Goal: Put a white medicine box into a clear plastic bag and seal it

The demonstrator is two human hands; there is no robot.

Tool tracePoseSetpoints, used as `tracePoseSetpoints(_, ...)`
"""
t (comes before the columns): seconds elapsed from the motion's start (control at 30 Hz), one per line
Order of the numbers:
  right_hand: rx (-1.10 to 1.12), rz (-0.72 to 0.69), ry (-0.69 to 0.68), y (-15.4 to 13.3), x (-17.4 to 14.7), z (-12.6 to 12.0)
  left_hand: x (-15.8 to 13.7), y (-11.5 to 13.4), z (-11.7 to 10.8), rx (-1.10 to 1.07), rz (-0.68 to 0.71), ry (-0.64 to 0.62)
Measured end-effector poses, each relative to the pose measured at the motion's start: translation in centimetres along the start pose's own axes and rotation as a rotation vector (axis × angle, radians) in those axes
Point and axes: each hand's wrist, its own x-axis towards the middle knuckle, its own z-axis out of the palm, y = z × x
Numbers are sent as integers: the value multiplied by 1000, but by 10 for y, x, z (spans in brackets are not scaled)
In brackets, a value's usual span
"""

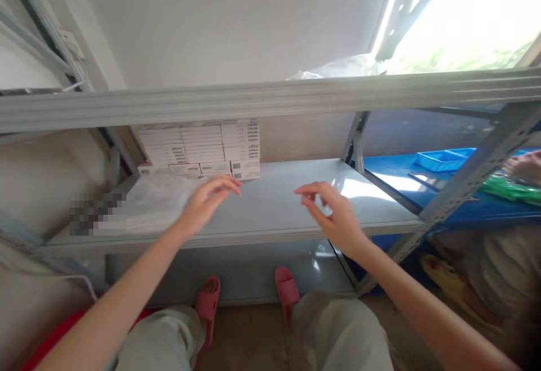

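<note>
My left hand (210, 202) is held over the middle shelf board, near a sheet of clear plastic bags (156, 199) lying on its left part. Its fingers reach out loosely to the right, and nothing shows in them. Across from it, my right hand (332, 210) hovers above the right half of the same grey shelf (270, 193). Its fingers curve loosely, with the thumb tip close to the fingertips, and I see no object there. Behind my left hand, white cartons with printed labels (203, 148) stand against the back.
A grey metal beam (253, 100) crosses above the shelf, with clear plastic (342, 68) on top. At right, past an upright post (477, 159), are a blue tray (443, 159), green material (511, 189) and another person's hand (526, 165). A lower shelf (253, 269) lies beneath.
</note>
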Motion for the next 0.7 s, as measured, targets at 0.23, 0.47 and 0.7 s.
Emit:
tracePoseSetpoints(0.23,99,478,-175,93,60,129,65,-69,107,-117,-258,-17)
tracePoseSetpoints(0.47,-27,494,-169,113,53,173,76,-120,118,-33,-219,272)
tracePoseSetpoints(0.7,-20,539,-174,123,55,176,76,-131,122,-38,-202,279)
